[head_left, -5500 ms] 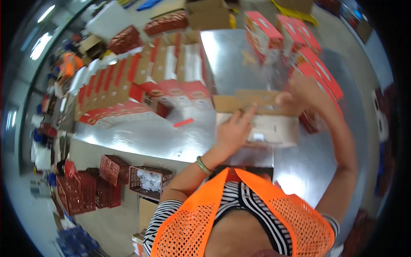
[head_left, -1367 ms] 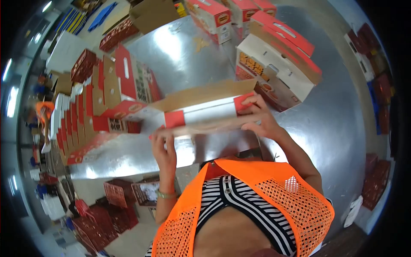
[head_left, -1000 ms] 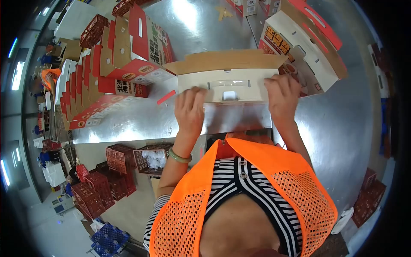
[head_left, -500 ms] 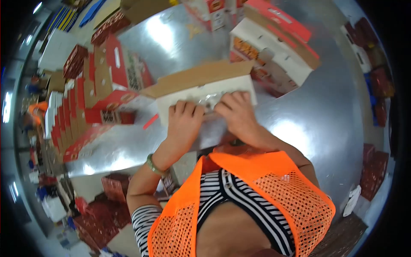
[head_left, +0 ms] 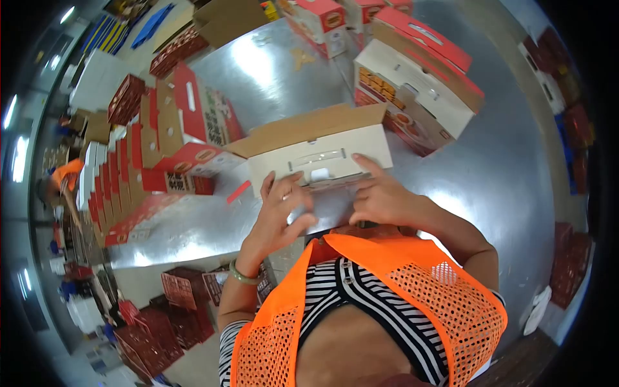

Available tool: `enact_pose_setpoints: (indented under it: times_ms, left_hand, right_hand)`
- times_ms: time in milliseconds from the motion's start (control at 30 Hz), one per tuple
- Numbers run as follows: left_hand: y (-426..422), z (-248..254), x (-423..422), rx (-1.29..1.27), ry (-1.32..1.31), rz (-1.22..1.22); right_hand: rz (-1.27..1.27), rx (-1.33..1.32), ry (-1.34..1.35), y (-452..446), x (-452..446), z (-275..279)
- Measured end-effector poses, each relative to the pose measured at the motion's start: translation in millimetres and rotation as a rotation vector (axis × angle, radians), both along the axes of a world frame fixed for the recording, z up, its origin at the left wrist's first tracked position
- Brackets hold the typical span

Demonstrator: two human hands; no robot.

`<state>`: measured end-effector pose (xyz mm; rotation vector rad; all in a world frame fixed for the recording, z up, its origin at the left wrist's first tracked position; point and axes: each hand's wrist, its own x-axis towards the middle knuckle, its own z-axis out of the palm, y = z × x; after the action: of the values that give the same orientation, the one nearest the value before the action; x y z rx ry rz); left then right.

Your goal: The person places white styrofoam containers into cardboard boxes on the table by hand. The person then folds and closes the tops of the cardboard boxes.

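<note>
A white carton (head_left: 361, 148) with a raised brown flap (head_left: 316, 127) lies in front of me on the metal table (head_left: 509, 168). A clear plastic handle (head_left: 317, 157) runs across its white panel, above a small cutout. My left hand (head_left: 282, 209) is at the panel's lower left edge, fingers apart and curved, holding nothing. On the right side, my right hand (head_left: 380, 193) points its index finger at the panel near the handle's right end; its other fingers are bent and its thumb stands apart. A red strip (head_left: 238, 191) lies left of the carton.
Open red and brown cartons (head_left: 187, 122) stand in a row at the left. An open white and red carton (head_left: 412, 97) stands at the right, with red boxes (head_left: 316, 22) behind it. Dark red crates (head_left: 148, 338) are on the floor, lower left. A person in orange (head_left: 66, 174) is far left.
Both hands came together over the handle, then moved apart and down toward the near edge, fingers spreading. The handle now shows in full. Earlier, the carton was turned from its red and white side.
</note>
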<state>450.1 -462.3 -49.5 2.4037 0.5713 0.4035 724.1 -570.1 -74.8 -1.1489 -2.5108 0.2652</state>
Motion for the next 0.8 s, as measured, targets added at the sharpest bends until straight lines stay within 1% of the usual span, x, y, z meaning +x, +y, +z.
enact_pose_setpoints:
  times_ms: [33, 100, 167, 233, 267, 300, 333, 367, 400, 433, 467, 533, 600, 667, 700, 767, 800]
  left_hand:
    - [1, -6, 11, 0.008, -0.005, 0.033]
    - [-2, -21, 25, 0.261, -0.062, 0.255]
    - [2, -13, 38, 0.230, -0.083, 0.278]
    - [4, -12, 37, 0.204, -0.106, 0.280]
    - [6, -17, 34, 0.274, -0.071, 0.251]
    - [9, -20, 37, 0.340, -0.047, 0.206]
    - [6, -23, 41, 0.327, -0.071, 0.170]
    - [-1, -25, 40, 0.384, -0.051, 0.212]
    - [-6, -28, 39, 0.444, -0.031, 0.262]
    - [-6, -32, 39, 0.436, -0.046, 0.235]
    - [-7, -36, 37, 0.439, -0.064, 0.261]
    - [-9, -39, 38, 0.444, -0.104, 0.307]
    - [-10, -40, 35, 0.431, -0.108, 0.306]
    - [-6, -37, 41, 0.440, -0.126, 0.305]
    - [-6, -34, 46, 0.471, -0.124, 0.306]
    - [-10, -22, 54, 0.487, -0.105, 0.291]
    - [-6, -9, 71, 0.518, -0.152, 0.170]
  right_hand:
    - [0.033, 0.008, -0.005, 13, 6, 5]
    - [-0.316, 0.492, 0.241, 35, 10, 11]
    - [-0.611, 0.455, 0.437, 61, 7, 89]
    - [-0.283, 0.522, 0.361, 106, 28, 97]
    - [-0.288, 0.525, 0.361, 123, 27, 99]
    - [-0.235, 0.057, 0.288, 138, 22, 102]
    - [-0.198, -0.418, 0.210, 142, 20, 105]
    - [-0.246, -0.423, 0.200, 133, 13, 107]
    - [-0.283, -0.256, 0.257, 120, 0, 108]
    - [-0.308, -0.087, 0.313, 110, -6, 107]
    - [-0.334, -0.088, 0.310, 102, -1, 105]
    - [-0.544, 0.067, 0.689, 87, 18, 102]
    - [-0.918, 0.446, 0.679, 90, 88, 80]
    - [-1.254, 0.707, -0.026, 68, 151, 76]
    - [-1.257, 0.716, -0.030, 63, 162, 76]
    - [-1.307, 0.142, 0.086, 48, 172, 67]
    - [-1.307, 0.141, 0.078, 51, 176, 62]
